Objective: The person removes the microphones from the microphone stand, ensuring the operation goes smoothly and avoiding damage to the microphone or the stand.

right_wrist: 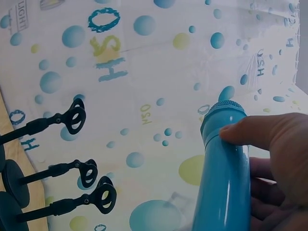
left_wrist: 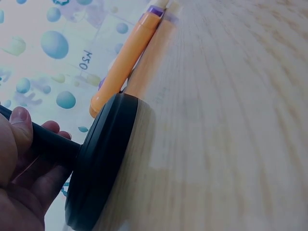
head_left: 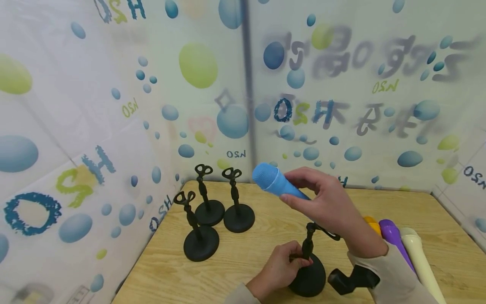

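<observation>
A blue microphone point(head_left: 279, 179) is gripped by my right hand point(head_left: 326, 202), its mesh head pointing up and left. Below it, my left hand point(head_left: 281, 266) holds the post of a black microphone stand point(head_left: 308, 276) whose round base rests on the table. The clip at the top of this stand is partly covered by my right forearm. In the left wrist view, fingers and thumb point(left_wrist: 21, 127) wrap the post just above the base. The right wrist view has the thumb point(right_wrist: 240, 132) lying across the neck of the blue microphone.
Three more black stands point(head_left: 201, 242) with bare clips stand at the table's back left. To the right lie an orange microphone point(head_left: 372, 223), a purple microphone point(head_left: 392, 236) and a cream microphone point(head_left: 419, 257). A patterned curtain point(head_left: 212, 126) borders the wooden table point(head_left: 265, 236).
</observation>
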`<state>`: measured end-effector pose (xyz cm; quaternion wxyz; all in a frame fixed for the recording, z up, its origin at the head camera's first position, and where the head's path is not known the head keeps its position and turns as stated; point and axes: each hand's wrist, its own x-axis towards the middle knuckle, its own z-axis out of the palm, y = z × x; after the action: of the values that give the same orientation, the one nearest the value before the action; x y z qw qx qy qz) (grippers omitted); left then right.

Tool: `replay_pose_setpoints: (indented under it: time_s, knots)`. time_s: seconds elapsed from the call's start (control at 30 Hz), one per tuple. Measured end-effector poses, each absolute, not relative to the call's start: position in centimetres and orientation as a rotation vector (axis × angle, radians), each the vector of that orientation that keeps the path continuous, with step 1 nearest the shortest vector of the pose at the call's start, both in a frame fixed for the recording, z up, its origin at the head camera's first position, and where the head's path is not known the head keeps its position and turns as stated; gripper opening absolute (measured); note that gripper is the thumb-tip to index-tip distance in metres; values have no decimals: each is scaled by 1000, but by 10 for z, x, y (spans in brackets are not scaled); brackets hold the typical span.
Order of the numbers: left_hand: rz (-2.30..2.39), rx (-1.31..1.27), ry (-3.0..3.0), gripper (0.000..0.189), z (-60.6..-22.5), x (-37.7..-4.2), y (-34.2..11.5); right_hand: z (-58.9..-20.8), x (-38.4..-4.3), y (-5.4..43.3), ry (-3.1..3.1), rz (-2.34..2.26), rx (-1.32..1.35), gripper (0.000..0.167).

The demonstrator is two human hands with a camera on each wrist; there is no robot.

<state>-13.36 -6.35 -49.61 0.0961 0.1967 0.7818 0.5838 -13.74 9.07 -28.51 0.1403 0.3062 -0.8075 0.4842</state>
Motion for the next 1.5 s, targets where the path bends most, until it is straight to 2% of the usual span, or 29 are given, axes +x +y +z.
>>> replay_pose_setpoints:
  time_s: [1.5]
  knots:
    - [1775,669,2290,5,-503,-136,-65,-260,-142,64,-2437,1345,908,37]
